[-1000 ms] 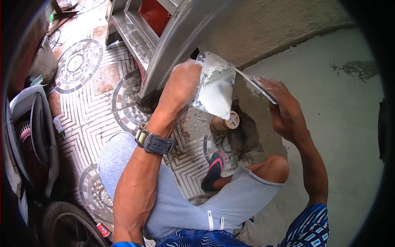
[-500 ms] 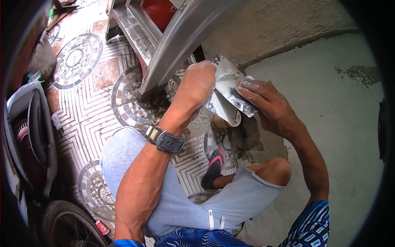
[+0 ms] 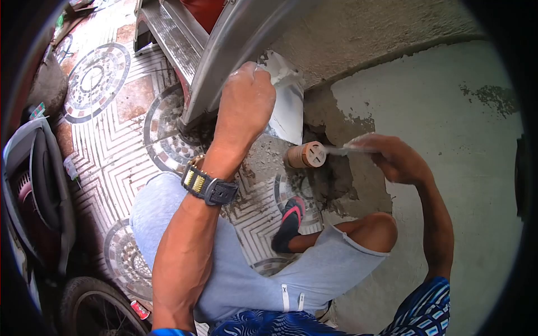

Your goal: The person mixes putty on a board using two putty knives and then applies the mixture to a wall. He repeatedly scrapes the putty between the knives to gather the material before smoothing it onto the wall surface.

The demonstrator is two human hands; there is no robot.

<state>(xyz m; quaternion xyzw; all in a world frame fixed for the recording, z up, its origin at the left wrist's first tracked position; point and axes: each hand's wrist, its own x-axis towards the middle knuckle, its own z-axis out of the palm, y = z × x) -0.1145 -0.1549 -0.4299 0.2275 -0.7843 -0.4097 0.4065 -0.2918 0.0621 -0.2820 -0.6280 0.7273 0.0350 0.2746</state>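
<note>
My left hand (image 3: 245,103) is closed round the near edge of a metal plate (image 3: 287,106) smeared with white paste. To the right, my right hand (image 3: 395,157) grips a thin flat blade (image 3: 343,150), seen edge-on and blurred. The blade's tip is near a round orange pipe end (image 3: 314,154) with a slotted cap, which sticks out of a rough broken patch (image 3: 336,179) at the foot of the wall. The two hands are apart.
A metal step ladder (image 3: 216,61) stands just beyond my left hand. Smooth grey plaster (image 3: 443,145) covers the wall at right. Patterned tiles (image 3: 106,131) cover the floor. At left are a grey plastic-shelled object (image 3: 64,207), a wheel (image 3: 95,305) and a red cup (image 3: 139,309).
My right hand has moved right and down, away from the plate, with the blade. My left hand and the plate have shifted left, and the pipe end is now uncovered.
</note>
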